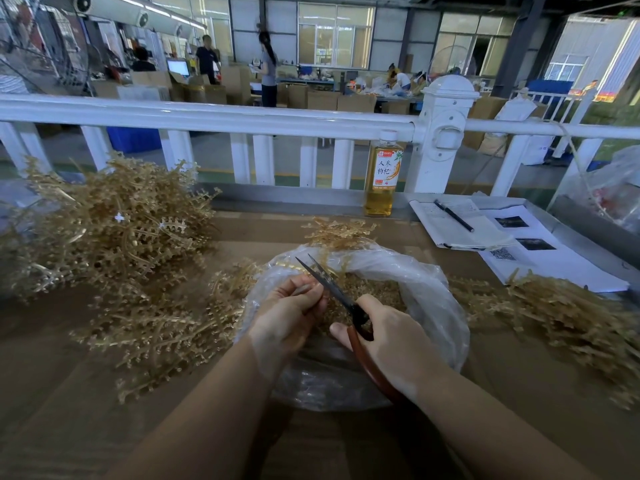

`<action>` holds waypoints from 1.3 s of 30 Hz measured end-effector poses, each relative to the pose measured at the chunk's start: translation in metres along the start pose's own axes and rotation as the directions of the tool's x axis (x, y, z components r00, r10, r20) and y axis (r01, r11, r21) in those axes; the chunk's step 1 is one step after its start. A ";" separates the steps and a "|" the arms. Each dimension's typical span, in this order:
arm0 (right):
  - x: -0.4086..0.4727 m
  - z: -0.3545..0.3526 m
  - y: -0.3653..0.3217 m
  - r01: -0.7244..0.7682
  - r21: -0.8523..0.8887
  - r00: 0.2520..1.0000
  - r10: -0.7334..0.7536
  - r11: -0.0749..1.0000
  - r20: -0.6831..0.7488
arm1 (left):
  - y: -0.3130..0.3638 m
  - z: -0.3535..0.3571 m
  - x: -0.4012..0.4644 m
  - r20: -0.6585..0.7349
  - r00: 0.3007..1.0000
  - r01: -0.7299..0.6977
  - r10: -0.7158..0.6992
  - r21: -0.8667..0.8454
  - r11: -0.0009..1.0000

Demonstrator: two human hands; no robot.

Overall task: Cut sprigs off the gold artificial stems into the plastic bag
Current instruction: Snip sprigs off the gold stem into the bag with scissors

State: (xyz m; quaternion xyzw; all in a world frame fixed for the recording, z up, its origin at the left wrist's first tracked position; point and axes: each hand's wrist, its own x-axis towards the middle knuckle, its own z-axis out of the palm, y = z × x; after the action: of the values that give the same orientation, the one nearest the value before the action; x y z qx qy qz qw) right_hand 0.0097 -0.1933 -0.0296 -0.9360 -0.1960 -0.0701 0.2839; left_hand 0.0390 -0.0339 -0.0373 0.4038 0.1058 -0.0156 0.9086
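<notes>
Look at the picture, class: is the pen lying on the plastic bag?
No: the pen lies on an open notebook at the far right of the table, well apart from the plastic bag under the hands.

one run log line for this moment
left hand pinches gold stem | right hand grips scissors, blades open | over plastic bag
</notes>
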 end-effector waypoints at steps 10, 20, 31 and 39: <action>0.001 -0.004 0.001 -0.006 0.032 0.999 0.005 0.999 0.047 | 0.002 0.000 -0.005 0.040 0.999 0.001 -0.002 0.025 1.000; 0.001 -0.001 -0.001 0.009 -0.026 1.000 -0.009 1.000 -0.004 | 0.003 0.001 -0.007 0.043 0.999 -0.012 0.008 0.085 0.996; -0.003 0.003 0.003 0.037 -0.110 0.996 -0.046 0.993 -0.083 | 0.004 0.004 -0.006 -0.040 0.998 0.053 -0.050 0.075 0.996; -0.003 0.011 0.005 0.067 -0.135 0.989 -0.083 0.989 -0.122 | 0.001 0.006 -0.007 -0.012 0.999 0.050 -0.049 0.058 0.997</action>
State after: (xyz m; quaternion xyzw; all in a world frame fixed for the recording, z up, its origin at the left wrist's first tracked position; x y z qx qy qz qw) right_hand 0.0098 -0.1922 -0.0419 -0.9381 -0.2076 -0.1532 0.2311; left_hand 0.0331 -0.0381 -0.0308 0.4272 0.1199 -0.0391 0.8953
